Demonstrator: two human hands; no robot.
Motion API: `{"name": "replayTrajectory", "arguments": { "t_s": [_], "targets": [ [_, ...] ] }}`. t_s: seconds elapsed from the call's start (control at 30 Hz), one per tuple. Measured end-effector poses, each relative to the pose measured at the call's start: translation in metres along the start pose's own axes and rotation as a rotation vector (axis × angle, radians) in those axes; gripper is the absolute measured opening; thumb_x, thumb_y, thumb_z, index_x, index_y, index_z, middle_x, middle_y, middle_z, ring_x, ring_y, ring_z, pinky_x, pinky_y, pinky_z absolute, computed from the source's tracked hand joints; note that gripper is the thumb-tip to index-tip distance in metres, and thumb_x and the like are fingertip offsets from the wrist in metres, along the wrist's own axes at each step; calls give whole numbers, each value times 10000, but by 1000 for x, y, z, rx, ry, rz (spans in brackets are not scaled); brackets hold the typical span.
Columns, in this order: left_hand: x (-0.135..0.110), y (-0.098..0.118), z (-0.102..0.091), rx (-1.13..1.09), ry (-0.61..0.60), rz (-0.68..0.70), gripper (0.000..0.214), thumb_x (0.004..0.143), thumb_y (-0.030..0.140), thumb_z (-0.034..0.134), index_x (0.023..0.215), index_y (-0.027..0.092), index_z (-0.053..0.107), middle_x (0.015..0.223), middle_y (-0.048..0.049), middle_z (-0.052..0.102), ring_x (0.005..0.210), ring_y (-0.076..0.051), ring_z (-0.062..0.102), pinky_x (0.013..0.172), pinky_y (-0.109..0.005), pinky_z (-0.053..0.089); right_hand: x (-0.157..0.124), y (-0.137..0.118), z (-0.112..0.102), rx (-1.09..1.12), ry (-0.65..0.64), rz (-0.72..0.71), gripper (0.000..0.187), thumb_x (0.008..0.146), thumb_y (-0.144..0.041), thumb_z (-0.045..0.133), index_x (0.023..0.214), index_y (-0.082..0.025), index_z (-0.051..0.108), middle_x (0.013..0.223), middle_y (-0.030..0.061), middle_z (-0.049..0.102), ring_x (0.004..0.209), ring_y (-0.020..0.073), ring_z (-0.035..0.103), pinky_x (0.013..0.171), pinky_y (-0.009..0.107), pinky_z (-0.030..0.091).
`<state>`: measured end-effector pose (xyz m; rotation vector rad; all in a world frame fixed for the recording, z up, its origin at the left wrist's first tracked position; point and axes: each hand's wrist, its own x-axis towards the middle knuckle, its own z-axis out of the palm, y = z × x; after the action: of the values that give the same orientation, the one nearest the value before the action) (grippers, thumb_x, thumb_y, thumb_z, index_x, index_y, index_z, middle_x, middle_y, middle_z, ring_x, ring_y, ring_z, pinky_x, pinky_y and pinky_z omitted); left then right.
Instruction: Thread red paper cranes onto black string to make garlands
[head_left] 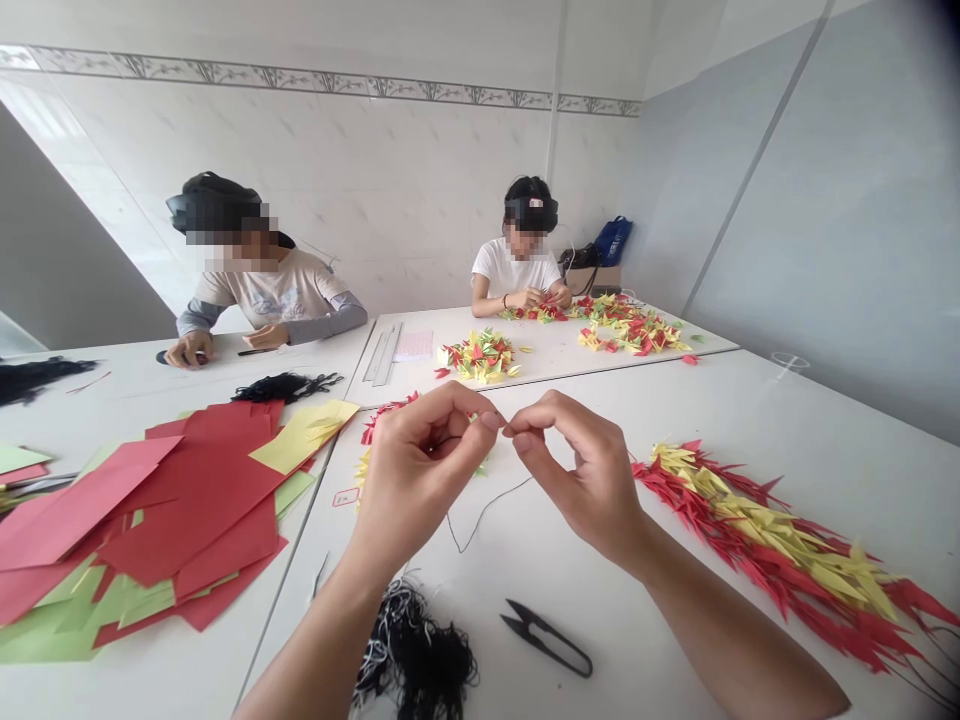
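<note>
A: Where do we locate the black thread (461,551)?
B: Looped below our left hand (420,450) and right hand (581,470). Both hands' fingers (474,445) are pinched together; we cannot tell on what.

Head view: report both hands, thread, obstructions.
Left hand, right hand: pinched, almost meeting, anything held too small to tell. Dark thread: bent line below them. Snips, black thread bundle: nearer the camera, apart from both hands.
</note>
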<state>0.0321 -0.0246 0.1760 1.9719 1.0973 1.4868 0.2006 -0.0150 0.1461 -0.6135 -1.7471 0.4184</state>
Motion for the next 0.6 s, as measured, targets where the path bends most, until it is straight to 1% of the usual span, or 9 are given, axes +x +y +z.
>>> {"name": "replayTrajectory", "arguments": {
  "t_s": [0.4, 0.6],
  "targets": [
    [0, 1, -1, 1, -12, -15, 167, 901, 245, 617, 749, 181, 640, 533, 46, 434, 467, -73, 307, 419, -222, 231, 0, -2, 1, -5, 6, -5, 96, 956, -169, 561, 900, -216, 623, 775, -10, 591, 707, 134, 555, 668, 277, 456],
    [0, 2, -1, 4, -9, -9, 170, 898, 256, 624, 745, 184, 644, 513, 54, 389, 458, -76, 289, 413, -226, 223, 0, -2, 0, -13, 7, -2, 96, 953, -168, 561, 894, -219, 618, 762, -9, 580, 697, 139, 548, 664, 282, 458]
  ]
}}
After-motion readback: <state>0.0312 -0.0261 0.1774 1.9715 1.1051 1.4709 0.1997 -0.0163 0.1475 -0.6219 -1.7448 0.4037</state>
